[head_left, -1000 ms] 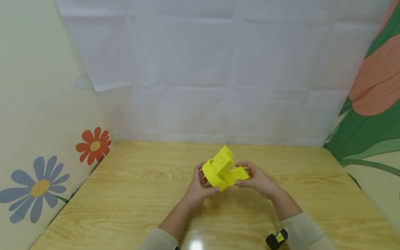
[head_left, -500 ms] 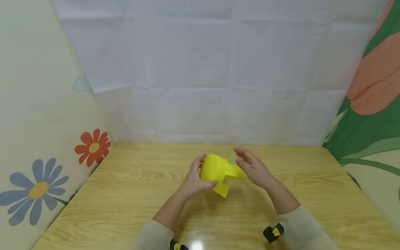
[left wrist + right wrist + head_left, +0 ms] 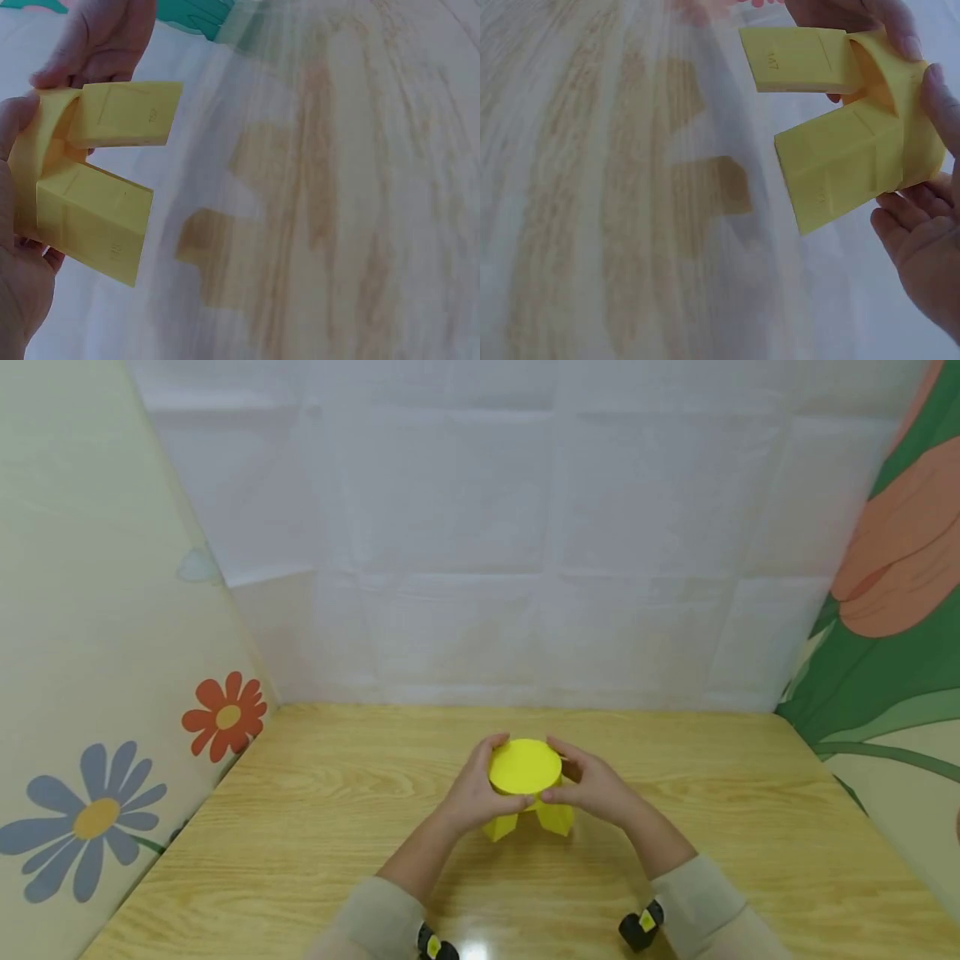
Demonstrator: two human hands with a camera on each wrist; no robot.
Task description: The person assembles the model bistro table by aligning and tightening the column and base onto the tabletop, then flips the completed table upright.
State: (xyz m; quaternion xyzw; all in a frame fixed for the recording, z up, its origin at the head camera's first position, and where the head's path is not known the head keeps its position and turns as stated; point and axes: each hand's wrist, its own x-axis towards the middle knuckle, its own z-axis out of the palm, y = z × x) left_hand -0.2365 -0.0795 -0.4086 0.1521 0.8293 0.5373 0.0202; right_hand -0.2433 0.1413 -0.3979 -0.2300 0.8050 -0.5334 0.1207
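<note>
A small yellow toy stool (image 3: 525, 767) with a round flat top and stubby legs is held upright between both hands. My left hand (image 3: 474, 792) grips the left side of the top, thumb at the near edge. On the opposite side, my right hand (image 3: 596, 787) holds it, fingers behind and thumb in front. The thumbs nearly meet. In the left wrist view, two boxy legs of the stool (image 3: 94, 217) show faint markings. Seen from the right wrist, the stool (image 3: 847, 161) appears off the table, its reflection or shadow on the wood below. The far legs are partly hidden.
The wood-grain table (image 3: 337, 827) extends around the hands. A white sheet (image 3: 480, 543) hangs behind it, and painted walls with flowers (image 3: 97, 814) stand at both sides. A black wrist camera (image 3: 641, 927) sits at the right sleeve.
The stool has turned from lying sideways, legs to the right, to round top up. My right hand let go of a leg, came away, and now holds the top beside my left hand.
</note>
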